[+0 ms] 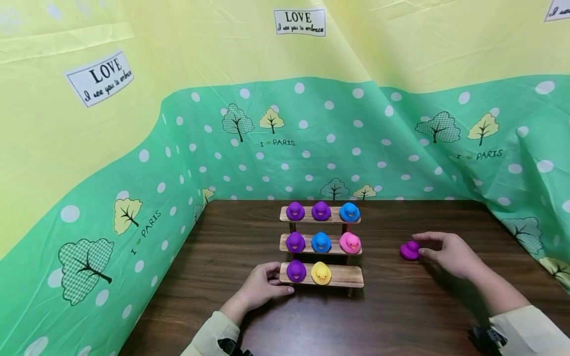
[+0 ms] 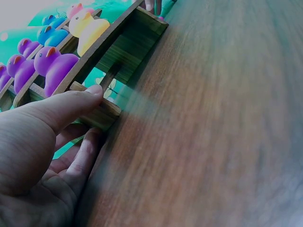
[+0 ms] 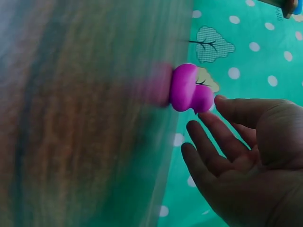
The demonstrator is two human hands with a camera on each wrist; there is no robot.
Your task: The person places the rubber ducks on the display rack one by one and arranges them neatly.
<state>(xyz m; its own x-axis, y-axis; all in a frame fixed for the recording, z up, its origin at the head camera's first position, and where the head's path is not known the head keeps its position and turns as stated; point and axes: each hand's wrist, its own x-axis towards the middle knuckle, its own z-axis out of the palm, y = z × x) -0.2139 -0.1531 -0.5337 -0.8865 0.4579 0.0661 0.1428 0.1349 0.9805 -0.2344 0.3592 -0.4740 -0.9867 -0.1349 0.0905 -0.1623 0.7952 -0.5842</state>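
Observation:
A three-tier wooden display stand (image 1: 347,277) carries several small rubber ducks. My left hand (image 1: 262,287) grips its lower left end, the thumb in front of the stand's foot and the fingers behind. On the bottom shelf sit a purple duck (image 1: 296,271) and, at mid-shelf, a yellow duck (image 1: 321,273). Right of the stand, a loose purple duck (image 1: 409,250) rests on the table, looking magenta in the right wrist view. Around its head my right hand (image 1: 450,252) spreads thumb and index finger, close to it; firm contact is not plain. The other fingers extend loosely.
The middle shelf holds purple, blue (image 1: 321,242) and pink (image 1: 350,243) ducks; the top shelf holds two purple ducks and a blue duck (image 1: 349,212). A dark wooden table (image 1: 213,247) lies beneath. Green and yellow printed cloth (image 1: 303,148) encloses the back and sides.

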